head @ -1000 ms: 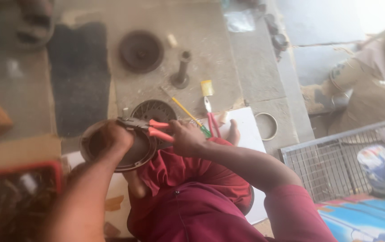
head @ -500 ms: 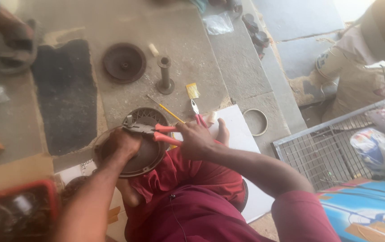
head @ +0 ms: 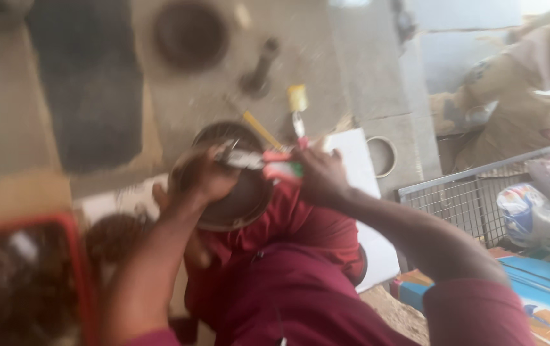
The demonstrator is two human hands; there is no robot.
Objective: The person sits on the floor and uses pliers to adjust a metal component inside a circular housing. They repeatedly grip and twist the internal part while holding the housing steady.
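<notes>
Red-handled pliers (head: 259, 160) gripped in right hand (head: 323, 176); left hand (head: 207, 176) clasps round metal disc (head: 233, 192) (blurred). Pliers could slip, pinching fingers.

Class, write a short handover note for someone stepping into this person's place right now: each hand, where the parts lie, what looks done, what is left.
Left hand: gripping the rim of a round dark metal disc propped on the lap.
Right hand: closed on the red handles of pliers, nose at the disc's upper edge.
On the concrete floor: a second disc, a short metal shaft, a yellow-handled brush, a metal ring beside a white board.
Done: disc steadied, pliers applied.
Left: too blurred to tell what the pliers grip.
</notes>
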